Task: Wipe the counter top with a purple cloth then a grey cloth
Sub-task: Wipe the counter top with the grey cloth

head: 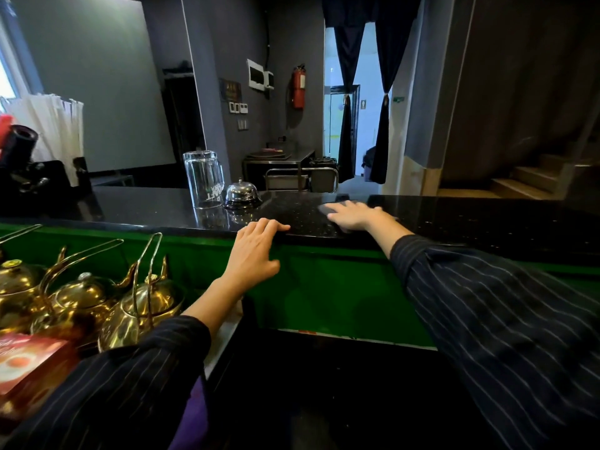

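Note:
The black speckled counter top [470,216] runs across the middle of the view. My right hand [352,215] lies flat on it, pressing down a grey cloth [324,207] that shows only at the fingertips and under the palm. My left hand [256,251] rests on the counter's near edge, fingers spread over the rim, holding nothing. A purple cloth [193,417] hangs low at the bottom, just under my left sleeve.
An upturned glass jug [203,178] and a chrome service bell [242,193] stand on the counter left of my hands. Brass teapots [139,306] and a red box [29,362] sit on the lower shelf at left. A green panel [324,287] faces me below the counter.

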